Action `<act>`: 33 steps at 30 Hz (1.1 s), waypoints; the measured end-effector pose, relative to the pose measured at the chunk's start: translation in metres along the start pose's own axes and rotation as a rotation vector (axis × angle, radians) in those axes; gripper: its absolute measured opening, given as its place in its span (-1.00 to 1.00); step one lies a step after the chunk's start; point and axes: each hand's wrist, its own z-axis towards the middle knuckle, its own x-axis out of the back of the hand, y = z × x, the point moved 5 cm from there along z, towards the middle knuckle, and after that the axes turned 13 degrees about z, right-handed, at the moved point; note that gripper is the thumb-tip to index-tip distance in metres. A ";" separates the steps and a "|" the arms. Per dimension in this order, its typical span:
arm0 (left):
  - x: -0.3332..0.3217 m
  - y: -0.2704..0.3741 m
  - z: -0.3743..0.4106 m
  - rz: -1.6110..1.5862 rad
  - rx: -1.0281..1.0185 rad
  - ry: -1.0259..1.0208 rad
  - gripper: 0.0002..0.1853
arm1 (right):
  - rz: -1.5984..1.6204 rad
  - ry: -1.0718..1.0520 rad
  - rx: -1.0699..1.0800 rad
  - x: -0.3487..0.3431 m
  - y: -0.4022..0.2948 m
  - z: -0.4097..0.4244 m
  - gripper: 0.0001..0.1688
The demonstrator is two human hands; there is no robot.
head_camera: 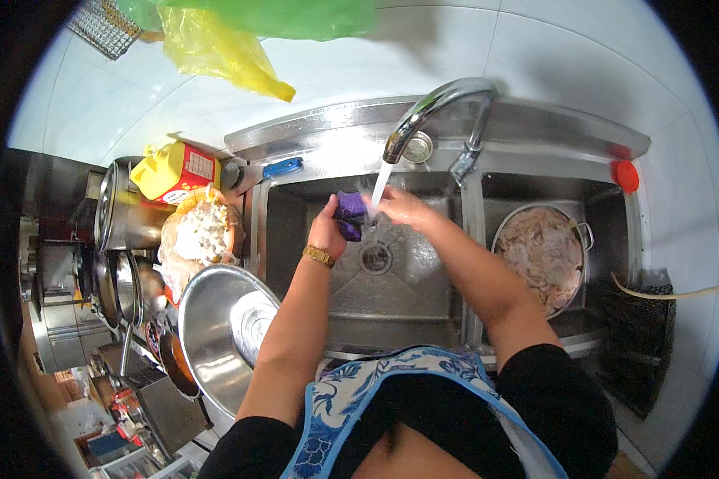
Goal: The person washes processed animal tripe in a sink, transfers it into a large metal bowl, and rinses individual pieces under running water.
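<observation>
My left hand point(328, 230), with a gold-coloured band at the wrist, grips a folded purple cloth point(350, 206) over the left sink basin point(407, 299). Water point(381, 184) pours from the curved chrome faucet point(434, 108) and splashes beside the cloth. My right hand point(406, 208) is wet and reaches into the stream from the right. Its fingertips blur into the water, so I cannot tell whether they touch the cloth. Below the hands lies the drain strainer point(376, 258). In the right basin, a round metal pot point(586, 263) holds pale raw meat point(539, 251) in liquid.
A large steel bowl point(210, 335) leans beside my left forearm. A blue-handled cleaver point(281, 168) lies at the left rim, near a yellow jug point(180, 170) and a bagged pile of white food point(204, 230). A red lid point(625, 175) sits at the far right; a yellow plastic bag point(221, 51) hangs above.
</observation>
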 end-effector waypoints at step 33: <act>-0.108 0.046 -0.014 1.969 -0.615 -0.001 -0.58 | -0.654 -0.127 0.117 -0.037 -0.030 0.024 -0.69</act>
